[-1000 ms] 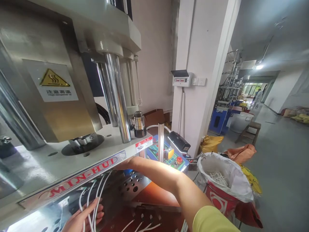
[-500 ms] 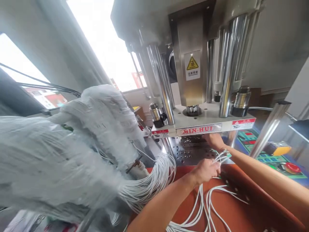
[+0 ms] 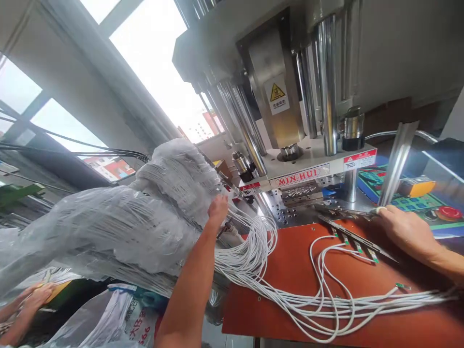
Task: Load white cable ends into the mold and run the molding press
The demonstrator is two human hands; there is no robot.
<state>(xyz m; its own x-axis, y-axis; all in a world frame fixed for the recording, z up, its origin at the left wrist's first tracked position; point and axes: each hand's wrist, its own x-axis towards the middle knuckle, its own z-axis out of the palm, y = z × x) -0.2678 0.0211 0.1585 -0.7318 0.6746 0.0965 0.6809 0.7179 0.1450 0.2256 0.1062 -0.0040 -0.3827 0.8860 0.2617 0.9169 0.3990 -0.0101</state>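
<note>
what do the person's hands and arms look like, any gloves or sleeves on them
The left hand and the right hand are bare, with no gloves, and no ring or watch shows on either. The left forearm and the right forearm are bare as well, and no sleeve appears in this view.
</note>
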